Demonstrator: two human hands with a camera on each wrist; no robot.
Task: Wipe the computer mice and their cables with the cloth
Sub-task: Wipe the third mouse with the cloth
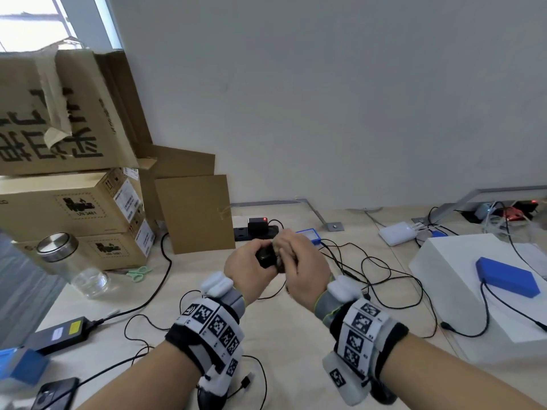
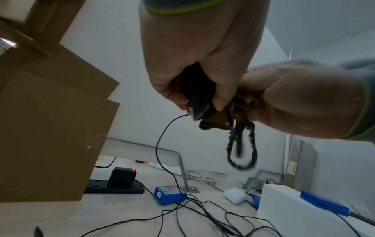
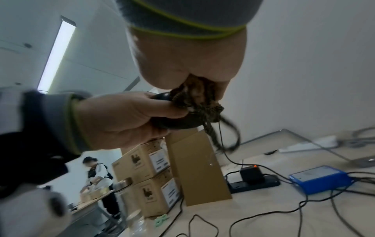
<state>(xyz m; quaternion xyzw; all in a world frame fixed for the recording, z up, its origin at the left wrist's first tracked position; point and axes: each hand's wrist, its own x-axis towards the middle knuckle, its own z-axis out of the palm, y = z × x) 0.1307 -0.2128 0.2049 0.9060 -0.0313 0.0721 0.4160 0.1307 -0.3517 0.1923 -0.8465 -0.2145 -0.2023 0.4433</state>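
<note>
My left hand (image 1: 247,266) grips a black computer mouse (image 1: 266,257), lifted above the table in front of me. My right hand (image 1: 300,261) holds a bunched brown knitted cloth (image 2: 233,115) and presses it against the mouse's side (image 2: 198,102). A loop of the cloth (image 2: 241,150) dangles below the hands. The mouse's thin black cable (image 2: 162,144) hangs from its front end down to the table. In the right wrist view the cloth (image 3: 194,99) covers part of the mouse (image 3: 176,125), with my left hand (image 3: 125,118) wrapped under it.
Stacked cardboard boxes (image 1: 74,208) and a glass jar (image 1: 74,261) stand at the left. Behind the hands are a power strip (image 1: 256,232) and a blue box (image 1: 309,235). Tangled cables (image 1: 370,270) cross the table towards a white box (image 1: 444,267). A person (image 3: 99,176) stands far off.
</note>
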